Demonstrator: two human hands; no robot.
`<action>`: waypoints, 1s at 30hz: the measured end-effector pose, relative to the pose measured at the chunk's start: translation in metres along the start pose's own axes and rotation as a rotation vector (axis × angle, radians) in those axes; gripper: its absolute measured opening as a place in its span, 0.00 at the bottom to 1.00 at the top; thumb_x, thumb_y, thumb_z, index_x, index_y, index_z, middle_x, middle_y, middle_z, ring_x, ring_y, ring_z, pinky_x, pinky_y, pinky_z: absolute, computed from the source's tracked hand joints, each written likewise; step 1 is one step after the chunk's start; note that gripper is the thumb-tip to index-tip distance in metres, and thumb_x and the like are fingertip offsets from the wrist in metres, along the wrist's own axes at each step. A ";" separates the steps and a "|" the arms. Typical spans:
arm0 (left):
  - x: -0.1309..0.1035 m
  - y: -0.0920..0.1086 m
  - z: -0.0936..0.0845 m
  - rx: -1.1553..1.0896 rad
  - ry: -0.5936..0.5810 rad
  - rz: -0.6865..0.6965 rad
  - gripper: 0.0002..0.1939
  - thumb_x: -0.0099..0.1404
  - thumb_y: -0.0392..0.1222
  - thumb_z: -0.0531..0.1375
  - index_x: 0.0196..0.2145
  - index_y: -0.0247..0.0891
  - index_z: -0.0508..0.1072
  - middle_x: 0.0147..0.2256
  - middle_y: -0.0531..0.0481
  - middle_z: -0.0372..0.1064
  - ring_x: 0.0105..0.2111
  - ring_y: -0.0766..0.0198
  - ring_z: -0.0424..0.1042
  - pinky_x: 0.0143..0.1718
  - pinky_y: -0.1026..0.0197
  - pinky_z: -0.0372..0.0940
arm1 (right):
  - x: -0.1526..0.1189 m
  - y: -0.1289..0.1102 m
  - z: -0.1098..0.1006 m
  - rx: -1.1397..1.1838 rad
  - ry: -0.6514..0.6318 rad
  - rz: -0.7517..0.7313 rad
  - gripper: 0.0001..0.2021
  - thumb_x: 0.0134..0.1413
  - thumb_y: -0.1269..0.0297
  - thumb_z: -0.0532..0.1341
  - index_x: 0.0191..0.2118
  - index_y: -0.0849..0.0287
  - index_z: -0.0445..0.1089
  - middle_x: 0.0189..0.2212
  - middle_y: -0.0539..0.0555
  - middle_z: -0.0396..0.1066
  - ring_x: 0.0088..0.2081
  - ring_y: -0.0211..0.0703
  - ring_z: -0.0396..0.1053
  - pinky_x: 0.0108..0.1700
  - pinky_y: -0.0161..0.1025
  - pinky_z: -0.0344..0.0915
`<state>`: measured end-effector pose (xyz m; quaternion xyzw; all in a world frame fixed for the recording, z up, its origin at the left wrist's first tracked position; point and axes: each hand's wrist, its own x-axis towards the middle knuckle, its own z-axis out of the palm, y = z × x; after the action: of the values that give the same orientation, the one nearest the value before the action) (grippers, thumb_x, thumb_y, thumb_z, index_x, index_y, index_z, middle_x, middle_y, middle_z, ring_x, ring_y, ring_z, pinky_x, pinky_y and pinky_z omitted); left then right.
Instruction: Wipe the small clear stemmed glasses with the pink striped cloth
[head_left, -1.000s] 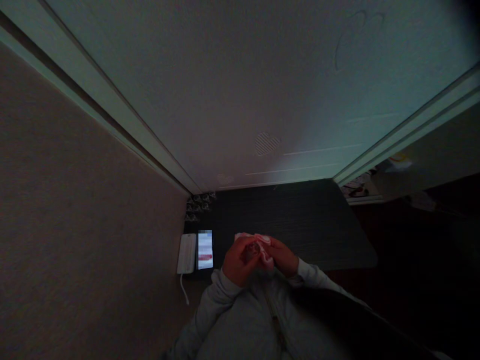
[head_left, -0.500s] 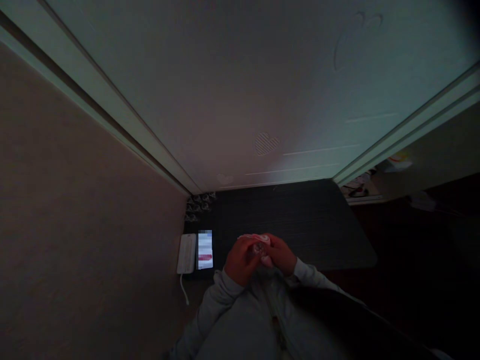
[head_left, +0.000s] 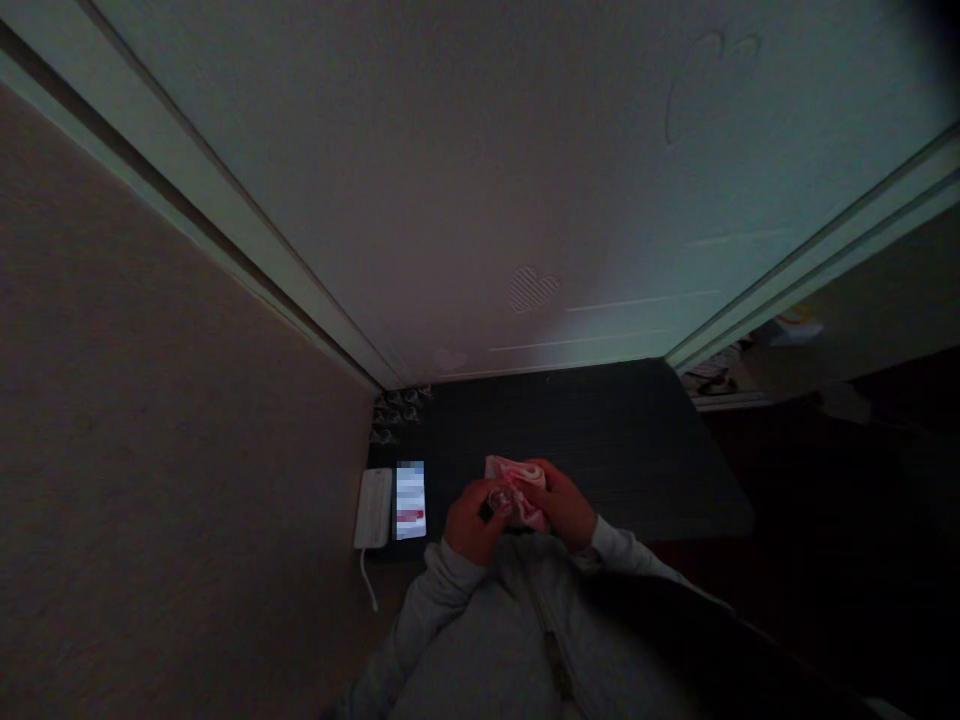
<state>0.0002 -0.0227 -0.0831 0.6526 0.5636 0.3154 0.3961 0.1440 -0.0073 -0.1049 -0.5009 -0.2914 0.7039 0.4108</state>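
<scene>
- Evidently mid-handling: left hand [head_left: 471, 522] grips a small clear piece [head_left: 500, 499], right hand [head_left: 568, 508] clasps pink cloth [head_left: 529, 474] against it, above the table's [head_left: 607, 440] near edge.
- Clear pieces [head_left: 410, 411] cluster at the far left corner; whether finished, I cannot tell.
- Lit phone [head_left: 410, 500], white box [head_left: 373, 508] by the left edge; white heart-patterned panel [head_left: 487, 190] behind; dim room.

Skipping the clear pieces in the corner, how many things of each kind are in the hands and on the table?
Pink cloth in right hand: 1
Small clear object in left hand: 1
Lit phone: 1
White box with cord: 1
Total: 4
</scene>
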 end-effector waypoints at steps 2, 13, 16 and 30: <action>0.001 -0.001 0.000 -0.013 0.023 -0.036 0.08 0.54 0.38 0.56 0.34 0.38 0.69 0.32 0.48 0.70 0.34 0.61 0.69 0.36 0.59 0.64 | 0.000 0.000 0.000 0.002 -0.016 -0.005 0.15 0.36 0.60 0.63 0.32 0.59 0.63 0.25 0.48 0.66 0.25 0.36 0.63 0.29 0.35 0.61; 0.000 0.000 0.003 -0.102 0.061 -0.121 0.09 0.55 0.41 0.56 0.34 0.36 0.68 0.33 0.48 0.69 0.35 0.62 0.68 0.37 0.60 0.63 | -0.004 -0.005 0.003 -0.134 -0.081 -0.120 0.16 0.38 0.64 0.62 0.36 0.58 0.59 0.29 0.48 0.64 0.29 0.37 0.63 0.32 0.36 0.61; 0.000 0.001 0.003 -0.186 0.041 -0.194 0.09 0.55 0.43 0.56 0.33 0.35 0.67 0.31 0.49 0.68 0.33 0.63 0.68 0.36 0.61 0.63 | -0.006 -0.003 0.004 -0.268 -0.099 -0.207 0.16 0.39 0.66 0.62 0.38 0.58 0.58 0.31 0.49 0.64 0.32 0.38 0.63 0.35 0.36 0.61; 0.002 0.000 0.006 -0.289 0.037 -0.268 0.10 0.53 0.44 0.58 0.30 0.35 0.69 0.29 0.50 0.69 0.31 0.63 0.68 0.34 0.62 0.63 | -0.011 -0.008 0.006 -0.686 -0.139 -0.358 0.13 0.44 0.70 0.55 0.40 0.59 0.61 0.32 0.52 0.68 0.31 0.39 0.66 0.34 0.35 0.61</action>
<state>0.0054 -0.0215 -0.0857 0.5022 0.6016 0.3496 0.5135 0.1421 -0.0131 -0.0915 -0.5013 -0.6196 0.5152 0.3152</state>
